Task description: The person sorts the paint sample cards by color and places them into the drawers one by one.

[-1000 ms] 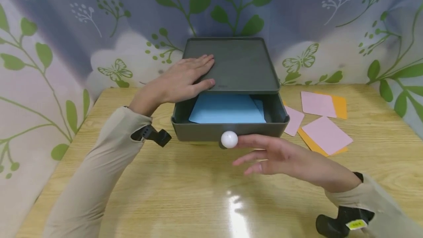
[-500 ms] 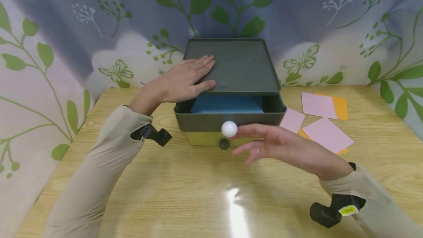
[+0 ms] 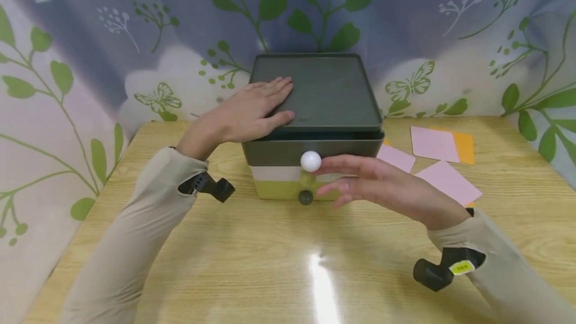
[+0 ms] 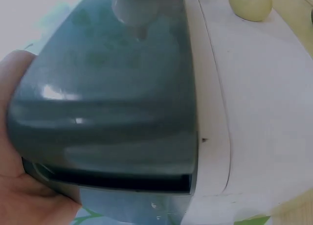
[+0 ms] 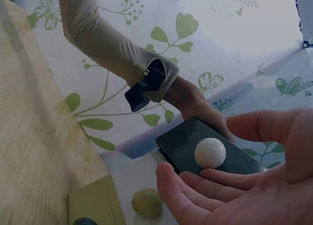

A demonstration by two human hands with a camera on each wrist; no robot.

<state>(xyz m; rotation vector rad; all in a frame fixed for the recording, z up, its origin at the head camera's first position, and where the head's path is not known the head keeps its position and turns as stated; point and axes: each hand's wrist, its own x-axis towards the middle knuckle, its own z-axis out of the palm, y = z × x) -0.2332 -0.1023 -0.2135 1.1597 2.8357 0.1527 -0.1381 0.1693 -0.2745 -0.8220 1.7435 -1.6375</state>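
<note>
A small drawer cabinet with a dark grey top [image 3: 333, 89] stands at the back of the table. Its top drawer [image 3: 272, 151] is dark grey with a round white knob [image 3: 311, 161]; a narrow dark gap shows above the drawer's rim. My left hand [image 3: 256, 106] lies flat on the left part of the cabinet top, fingers spread. My right hand [image 3: 382, 184] is at the top drawer's front, with extended fingertips right beside the white knob. In the right wrist view its thumb stands apart from the fingers. The blue sheets inside the drawer are now hidden.
Below sit a white drawer with a yellow-green knob [image 5: 146, 203] and a yellow-green drawer [image 3: 274, 190] with a dark knob [image 3: 305, 197]. Pink cards [image 3: 434, 143] and orange cards [image 3: 465, 148] lie on the wooden table [image 3: 225, 264] at right. A leaf-patterned curtain [image 3: 405, 24] hangs behind.
The top drawer has slid back into the cabinet, covering the blue sheets and uncovering the lower drawers' fronts. My right hand has moved away from me with it; my left hand stays in place.
</note>
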